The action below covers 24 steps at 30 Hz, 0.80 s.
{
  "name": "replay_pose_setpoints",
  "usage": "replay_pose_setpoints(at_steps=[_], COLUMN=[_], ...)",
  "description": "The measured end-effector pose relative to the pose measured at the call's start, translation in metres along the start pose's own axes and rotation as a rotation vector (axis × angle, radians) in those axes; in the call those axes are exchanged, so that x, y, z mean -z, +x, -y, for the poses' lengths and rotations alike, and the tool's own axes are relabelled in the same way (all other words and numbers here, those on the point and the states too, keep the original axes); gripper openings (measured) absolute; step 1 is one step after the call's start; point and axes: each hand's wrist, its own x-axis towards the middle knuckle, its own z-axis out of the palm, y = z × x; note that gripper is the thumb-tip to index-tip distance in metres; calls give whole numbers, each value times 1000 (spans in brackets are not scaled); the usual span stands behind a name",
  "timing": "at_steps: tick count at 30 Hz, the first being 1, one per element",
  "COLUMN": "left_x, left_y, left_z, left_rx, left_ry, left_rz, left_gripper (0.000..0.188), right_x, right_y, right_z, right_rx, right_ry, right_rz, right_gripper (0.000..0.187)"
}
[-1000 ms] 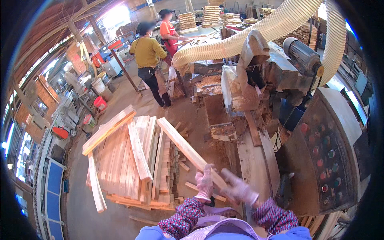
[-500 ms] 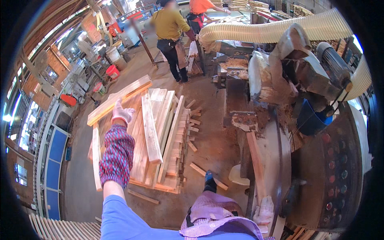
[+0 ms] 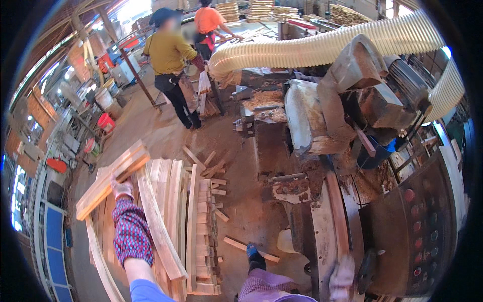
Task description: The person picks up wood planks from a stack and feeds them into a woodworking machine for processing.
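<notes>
My left hand [image 3: 122, 188], in a light glove, is closed on the near side of a thick wooden board [image 3: 113, 176] lying slantwise across a stack of planks [image 3: 160, 183]. Some of its fingertips are hidden by the board. A narrower loose board [image 3: 158, 226] lies beside my left wrist on the same stack. On the right, my gloved right hand [image 3: 342, 278] is at the near end of a wooden strip [image 3: 336, 214] lying along the metal machine bed [image 3: 323, 236]. Motion blurs that hand, so its grip is unclear.
A dusty machine hood [image 3: 362, 70] with a ribbed hose [image 3: 322, 48] stands ahead right. Offcuts [image 3: 204, 160] litter the floor by the stack. One stick [image 3: 240, 248] lies near my foot. Two people [image 3: 168, 60] work farther off. A dark button panel [image 3: 417, 231] stands at the right.
My left hand has gone from loosely extended fingers above the board to a grip on its near side. The whole view has shifted, and the wooden strip lies farther forward along the machine bed.
</notes>
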Motion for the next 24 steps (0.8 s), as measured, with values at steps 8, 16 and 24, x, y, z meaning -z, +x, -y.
replay_pose_setpoints(at_steps=[8,16,24], left_x=[-81,-94,-39], left_y=[-278,-570,-701], left_z=[-44,-17,100], left_rx=[-100,3,249], left_ry=[325,486,438], left_rz=[-94,341,491], left_gripper=[39,48,42], right_x=[-28,147,157], right_y=[207,100,-60], right_z=[16,135,125], right_rx=[-7,349,438], right_ry=[-11,1615,1193], right_rz=[-74,390,284], right_gripper=[56,50,82])
